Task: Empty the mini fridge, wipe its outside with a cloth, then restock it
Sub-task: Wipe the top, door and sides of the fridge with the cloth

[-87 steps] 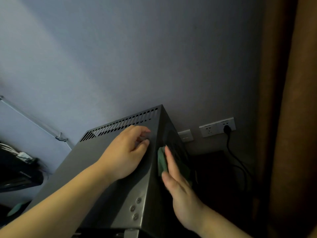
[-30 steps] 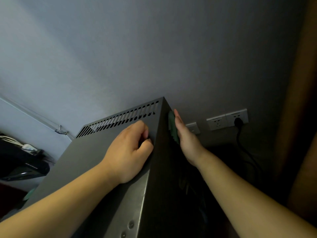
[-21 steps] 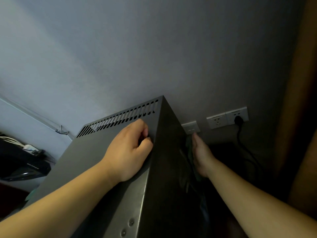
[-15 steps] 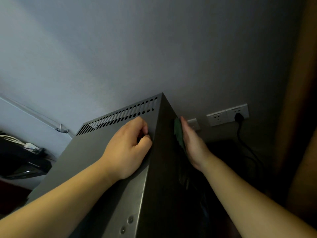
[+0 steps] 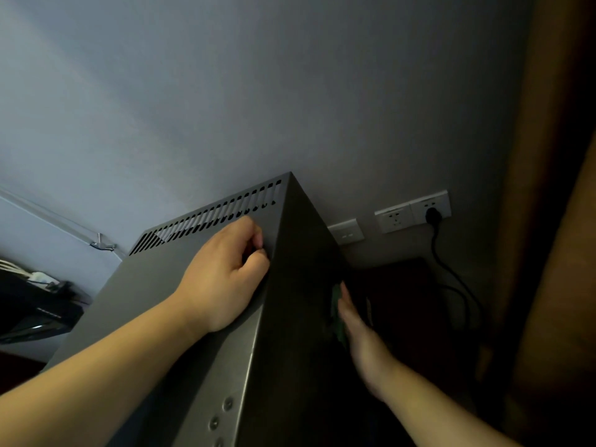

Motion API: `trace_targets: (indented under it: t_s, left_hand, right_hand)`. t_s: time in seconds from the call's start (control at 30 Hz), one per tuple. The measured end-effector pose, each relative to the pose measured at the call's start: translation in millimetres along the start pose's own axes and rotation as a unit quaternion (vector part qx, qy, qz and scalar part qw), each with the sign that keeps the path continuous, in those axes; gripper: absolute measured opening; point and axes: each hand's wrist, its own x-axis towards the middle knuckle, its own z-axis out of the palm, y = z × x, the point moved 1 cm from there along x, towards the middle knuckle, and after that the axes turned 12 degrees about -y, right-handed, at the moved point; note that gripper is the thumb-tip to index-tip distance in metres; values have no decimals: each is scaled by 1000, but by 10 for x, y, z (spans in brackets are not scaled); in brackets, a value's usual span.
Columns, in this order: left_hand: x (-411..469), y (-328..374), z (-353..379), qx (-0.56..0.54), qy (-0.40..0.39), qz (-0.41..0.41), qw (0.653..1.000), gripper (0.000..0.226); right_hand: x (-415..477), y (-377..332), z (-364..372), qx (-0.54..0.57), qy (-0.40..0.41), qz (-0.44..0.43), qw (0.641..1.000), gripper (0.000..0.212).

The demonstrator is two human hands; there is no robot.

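Though dim, cloth [image 5: 336,298] upright against fridge [image 5: 300,272].

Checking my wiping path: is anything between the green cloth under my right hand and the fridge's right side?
Nothing visible. The right hand presses the green cloth onto the dark right side of the grey metal mini fridge. The black power cable hangs apart, nearer the wall. Lower down is too dark.

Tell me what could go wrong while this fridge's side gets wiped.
1. The right hand presses the cloth flat against the dark side of the mini fridge; unpinched, it might slip and drop.
2. The black cord hangs beyond that hand; a wider stroke might snag it and loosen the plug.
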Motion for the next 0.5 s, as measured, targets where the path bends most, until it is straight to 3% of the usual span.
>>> trace_targets:
  t_s: [0.1,0.17,0.23,0.3,0.43,0.5]
  left_hand:
    - [-12,24,1,-2,1,-6,1000,5]
    - [-18,25,7,-1,5,-9,1000,4]
    - [-19,22,8,1,12,-8,1000,4]
    - [-13,14,0,0,11,-9,1000,4]
    - [-21,6,0,-10,6,-11,1000,6]
    - [-29,4,-7,-9,7,-9,1000,7]
  right_hand:
    - [19,100,-283,-9,-18,-14,1000,83]
    - [65,-248,-29,-52,-36,-31,998,85]
    - [124,-383,320,-58,-28,-21,998,71]
    - [-94,-92,364,-80,-33,-30,996,57]
    - [-178,353,57,6,39,-13,999,54]
    - [-146,290,-24,12,36,-2,999,55]
